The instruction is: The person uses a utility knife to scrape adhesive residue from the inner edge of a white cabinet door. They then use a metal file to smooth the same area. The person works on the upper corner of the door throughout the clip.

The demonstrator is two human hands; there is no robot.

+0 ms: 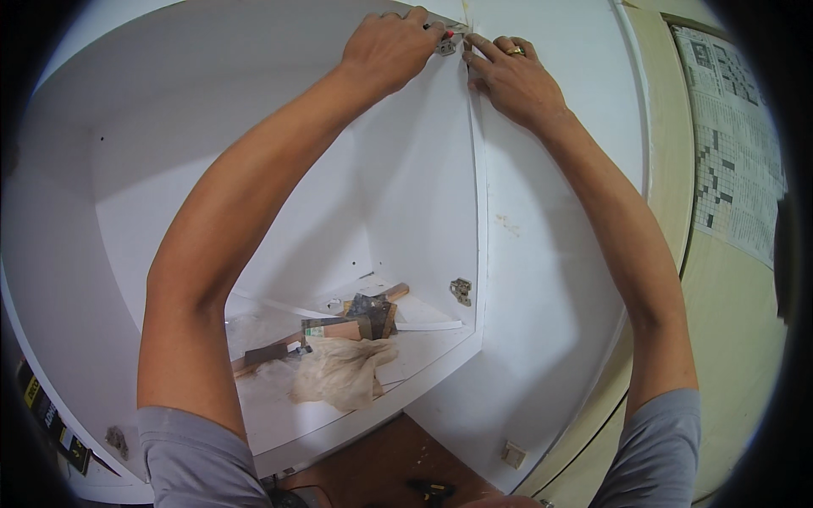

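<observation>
Both arms reach up to the top front corner of a white cabinet [423, 169]. My left hand [388, 49] is closed around a small tool with a red and black handle [449, 35], which looks like a screwdriver. Its tip points right, toward the cabinet's front edge, just above a metal hinge plate [446, 48]. My right hand [518, 80], with a ring on one finger, has its fingers apart and bent. Those fingertips touch the edge by the white wall, close to the tool's tip. Something thin and dark by its thumb is too small to name.
A lower hinge plate [461, 291] sits on the cabinet's side panel. A beige rag [345, 372], dark sanding pieces [371, 315] and wood strips lie on the cabinet bottom. Newspaper [728, 144] covers part of the right panel. A yellow and black tool [434, 491] lies on the brown floor.
</observation>
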